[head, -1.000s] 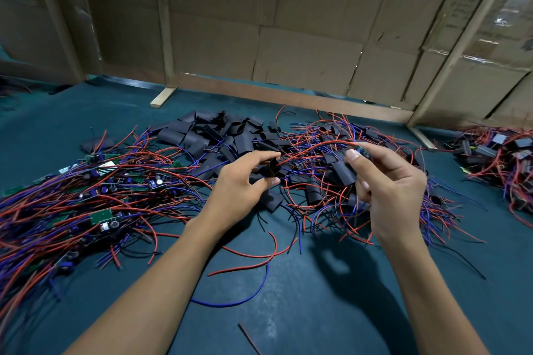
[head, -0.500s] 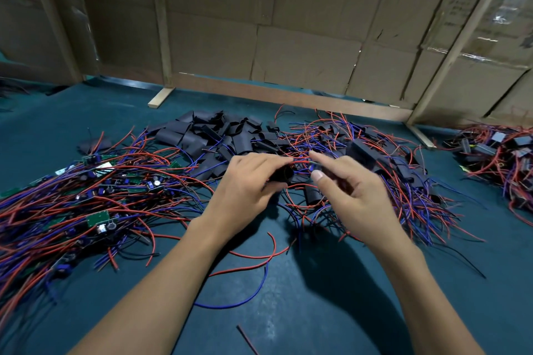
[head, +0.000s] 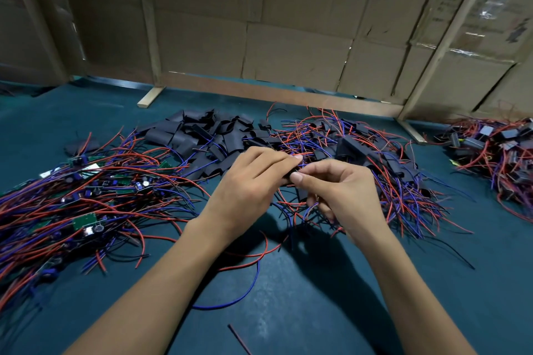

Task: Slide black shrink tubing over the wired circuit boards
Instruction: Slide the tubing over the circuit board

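My left hand [head: 251, 184] grips a black shrink tube [head: 290, 176] above the green table, fingers curled round it. My right hand [head: 337, 190] meets it fingertip to fingertip and pinches the tube's end together with red and blue wires that hang below it. The circuit board between my hands is hidden. A pile of loose black shrink tubes [head: 202, 138] lies behind my left hand. Bare green boards with red and blue wires [head: 86, 196] spread at the left. Boards wearing black tubing [head: 360, 153] lie behind my right hand.
Another heap of wired, tubed boards [head: 496, 150] sits at the far right. A cardboard wall on wooden battens [head: 288, 37] closes the back of the table. Stray red and blue wires [head: 248, 274] lie on the green mat [head: 288, 311] in front of my hands.
My right hand has swung left from beside the tubed pile to meet my left hand at the tube. My left hand has stayed nearly still with the tube.
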`<state>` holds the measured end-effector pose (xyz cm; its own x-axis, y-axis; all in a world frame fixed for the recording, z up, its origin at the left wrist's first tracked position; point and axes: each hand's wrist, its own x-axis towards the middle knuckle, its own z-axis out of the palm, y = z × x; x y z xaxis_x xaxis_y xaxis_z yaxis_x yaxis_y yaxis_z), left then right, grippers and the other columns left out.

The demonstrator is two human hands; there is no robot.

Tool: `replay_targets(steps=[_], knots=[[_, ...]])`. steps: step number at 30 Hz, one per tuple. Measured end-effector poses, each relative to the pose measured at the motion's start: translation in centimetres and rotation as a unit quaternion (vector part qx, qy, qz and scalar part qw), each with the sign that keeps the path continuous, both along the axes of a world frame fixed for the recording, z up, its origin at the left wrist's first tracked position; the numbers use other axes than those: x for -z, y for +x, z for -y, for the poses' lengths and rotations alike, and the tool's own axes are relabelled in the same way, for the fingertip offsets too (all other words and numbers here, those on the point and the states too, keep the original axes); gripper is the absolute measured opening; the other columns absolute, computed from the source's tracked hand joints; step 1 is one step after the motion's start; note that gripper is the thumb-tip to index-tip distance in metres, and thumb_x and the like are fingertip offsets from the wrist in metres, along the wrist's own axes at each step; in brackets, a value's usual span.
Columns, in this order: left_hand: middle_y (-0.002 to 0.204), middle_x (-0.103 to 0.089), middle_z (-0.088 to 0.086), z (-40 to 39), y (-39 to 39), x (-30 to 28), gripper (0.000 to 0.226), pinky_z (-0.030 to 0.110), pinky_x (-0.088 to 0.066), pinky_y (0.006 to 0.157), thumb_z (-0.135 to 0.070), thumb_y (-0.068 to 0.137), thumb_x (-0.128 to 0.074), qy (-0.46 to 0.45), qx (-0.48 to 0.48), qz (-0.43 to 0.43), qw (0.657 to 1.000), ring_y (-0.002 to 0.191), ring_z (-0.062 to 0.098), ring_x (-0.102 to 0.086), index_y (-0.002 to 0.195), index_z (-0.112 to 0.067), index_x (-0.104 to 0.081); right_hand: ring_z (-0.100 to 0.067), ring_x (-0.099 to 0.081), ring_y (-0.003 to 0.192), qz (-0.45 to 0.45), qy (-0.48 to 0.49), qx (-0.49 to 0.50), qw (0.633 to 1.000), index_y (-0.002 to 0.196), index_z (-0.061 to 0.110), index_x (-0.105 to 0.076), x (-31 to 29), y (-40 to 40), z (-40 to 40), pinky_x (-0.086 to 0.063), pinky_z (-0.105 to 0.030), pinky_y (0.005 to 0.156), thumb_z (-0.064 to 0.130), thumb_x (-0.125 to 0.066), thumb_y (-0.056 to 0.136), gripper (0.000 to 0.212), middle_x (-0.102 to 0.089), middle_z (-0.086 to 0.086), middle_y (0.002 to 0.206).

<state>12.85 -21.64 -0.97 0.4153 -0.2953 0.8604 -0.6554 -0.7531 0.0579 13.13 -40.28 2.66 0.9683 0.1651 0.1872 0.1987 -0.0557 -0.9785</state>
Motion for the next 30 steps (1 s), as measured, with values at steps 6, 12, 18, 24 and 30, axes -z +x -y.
replay_targets(steps=[6,12,18,24,30], knots=[[0.117,-0.071,-0.005,0.3,-0.5,-0.3,0.034,0.045,-0.047,0.078,-0.022,0.097,-0.069,0.022,-0.073,0.042,0.996,0.095,0.027,-0.066,0.130,-0.011,-0.068,-0.009,-0.049,0.051,0.094,-0.013,0.022,0.995,0.083,0.018,-0.078,0.3,0.0,-0.2,-0.039,-0.018,0.051,0.017,-0.082,0.084,0.004,-0.067,0.006,0.072],[0.135,-0.062,-0.007,-0.2,-0.4,-0.1,0.053,0.046,-0.045,0.091,-0.036,0.098,-0.066,0.010,-0.101,0.038,0.994,0.118,0.024,-0.059,0.145,-0.016,-0.053,-0.004,-0.055,0.052,0.114,-0.016,0.073,0.991,0.081,0.017,-0.075,-0.4,-0.2,-0.9,-0.044,-0.017,0.053,0.009,-0.084,0.081,0.012,-0.071,-0.001,0.068],[0.145,-0.049,0.005,-3.5,0.5,0.5,0.058,0.051,-0.028,0.104,-0.052,0.099,-0.048,-0.032,-0.390,-0.242,0.888,0.132,0.033,-0.038,0.147,-0.020,-0.045,-0.018,-0.069,0.059,0.125,0.100,0.243,0.957,0.094,0.014,-0.067,-6.9,4.5,3.9,-0.041,-0.022,0.038,0.015,-0.083,0.080,0.022,-0.074,-0.003,0.077],[0.137,-0.050,0.006,-5.0,1.1,1.1,0.045,0.054,-0.025,0.104,-0.052,0.103,-0.037,0.017,-0.430,-0.392,0.813,0.127,0.035,-0.037,0.134,-0.024,-0.055,-0.015,-0.060,0.049,-0.080,-0.115,0.280,0.950,0.083,0.001,-0.073,-7.3,11.5,10.0,-0.040,-0.019,0.040,0.005,-0.072,0.074,0.010,-0.073,-0.010,0.069],[0.118,-0.057,-0.004,-5.6,1.2,1.5,0.020,0.049,-0.021,0.098,-0.040,0.101,-0.051,-0.018,-0.409,-0.330,0.850,0.117,0.025,-0.041,0.110,-0.034,-0.067,-0.004,-0.039,0.027,-0.224,-0.113,0.238,0.938,0.076,0.012,-0.059,-4.2,12.9,10.6,-0.031,-0.015,0.038,0.013,-0.064,0.092,0.017,-0.057,0.003,0.042]])
